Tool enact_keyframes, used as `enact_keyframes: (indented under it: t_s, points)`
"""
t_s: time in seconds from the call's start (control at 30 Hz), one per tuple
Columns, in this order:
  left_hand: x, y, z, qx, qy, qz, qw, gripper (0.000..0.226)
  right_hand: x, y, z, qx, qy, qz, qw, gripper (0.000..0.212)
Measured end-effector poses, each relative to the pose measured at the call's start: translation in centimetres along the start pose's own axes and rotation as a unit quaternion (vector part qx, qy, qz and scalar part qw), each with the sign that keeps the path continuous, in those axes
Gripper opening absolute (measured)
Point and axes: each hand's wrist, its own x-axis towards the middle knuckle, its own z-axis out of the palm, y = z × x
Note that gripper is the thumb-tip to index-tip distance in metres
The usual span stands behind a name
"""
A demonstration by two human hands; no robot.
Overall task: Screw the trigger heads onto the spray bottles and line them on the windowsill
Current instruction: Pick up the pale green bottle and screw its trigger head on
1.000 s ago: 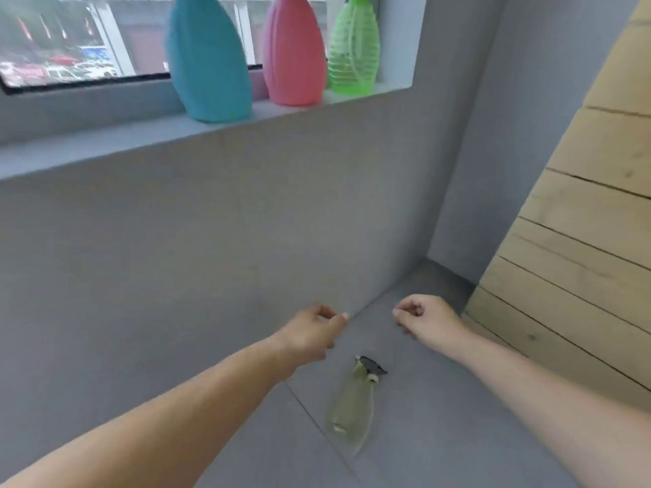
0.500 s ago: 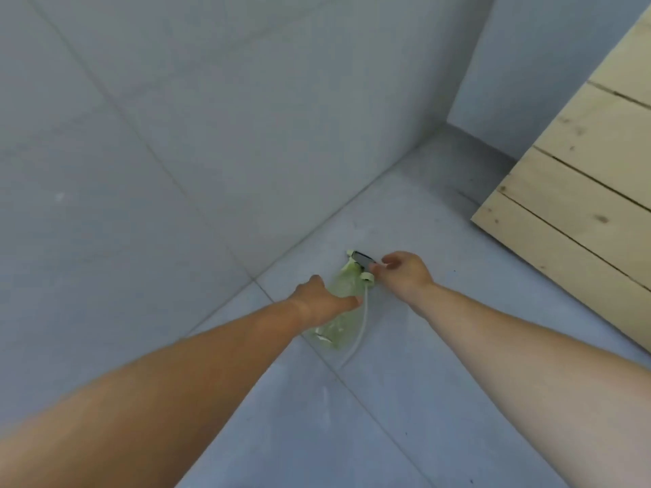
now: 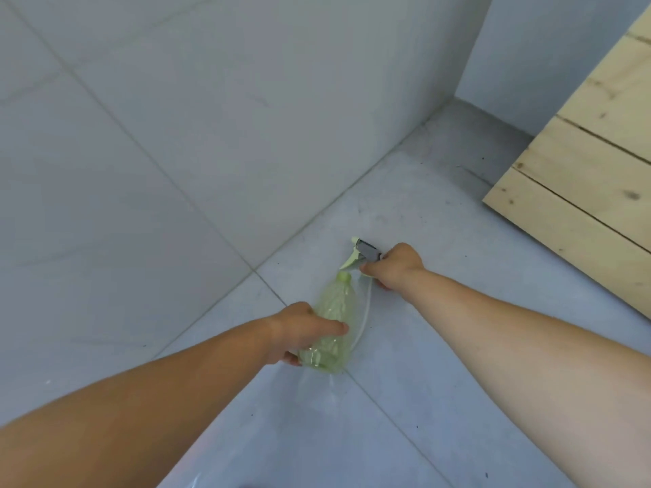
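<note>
Low centre of the frame: pale green spray bottle (image 3: pixel 333 324) lying on the grey tiled floor (image 3: pixel 440 364), long axis running from its base at lower centre up toward its open threaded neck (image 3: pixel 344 276), pointed at the foot of the wall (image 3: pixel 246 118). Left hand (image 3: pixel 299 331) wrapped round the lower body of the bottle, fingers closed over it, thumb side tucked beneath. Right hand (image 3: pixel 394 265) just up and right of the neck, closed on the trigger head (image 3: pixel 361 253) — nozzle and grey lever poking out past the knuckles toward upper left. Thin dip tube (image 3: pixel 364 311) trailing down from the head along the bottle's right flank, outside the bottle, not inside it. Head and neck near but apart, the head offset to the right of the bottle's axis (so not yet aligned for threading). Likely next: tube fed into the neck first, then the collar brought square onto the threads — right hand plainly the nearer one for that, left only steadying. Wooden planks (image 3: pixel 581 170) at right edge, well clear. Windowsill out of view.
</note>
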Motion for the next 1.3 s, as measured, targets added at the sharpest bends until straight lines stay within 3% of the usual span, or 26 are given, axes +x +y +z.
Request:
enact_keyframes:
  t_s: [0.1,0.23,0.37,0.47,0.5,0.6,0.73,0.87,1.1,1.3]
  points:
    - [-1.9,1.0,-0.4,0.0,-0.006,0.029,1.0,0.057,-2.0,-0.1,-1.7,0.062,-0.006,-0.013,0.998,0.029]
    - [-6.3,4.0,-0.6,0.011,0.011,0.084,0.996,0.062,-5.6,-0.6,-6.5,0.063,0.0,-0.05,0.997,0.015]
    - [-12.5,6.2,-0.1,0.025,0.027,0.14,0.989,0.065,-11.2,-2.6,-12.7,0.086,0.007,-0.084,0.993,0.017]
    - [-17.4,7.1,0.0,0.04,0.031,0.182,0.982,0.065,-16.0,-4.3,-17.5,0.112,0.035,-0.128,0.985,0.005]
    - [-18.9,7.2,0.0,0.039,0.032,0.195,0.979,0.065,-17.6,-4.8,-19.2,0.121,0.055,-0.149,0.98,0.01]
    - [-22.6,7.0,0.0,0.033,0.03,0.224,0.974,0.064,-23.3,-6.4,-23.5,0.162,0.128,-0.218,0.954,0.006]
    - [-27.2,6.3,0.7,0.036,0.042,0.243,0.968,0.062,-31.5,-7.9,-28.7,0.242,0.24,-0.296,0.892,0.002]
    - [-30.9,5.6,1.7,0.049,0.077,0.259,0.962,0.071,-38.1,-7.5,-31.5,0.286,0.297,-0.344,0.844,0.002]
    - [-34.1,4.7,3.9,0.076,0.12,0.286,0.948,0.082,-43.0,-5.9,-31.3,0.298,0.278,-0.368,0.836,0.006]
    - [-34.6,4.6,5.2,0.119,0.13,0.302,0.937,0.079,-43.1,-5.6,-30.7,0.315,0.252,-0.364,0.84,0.009]
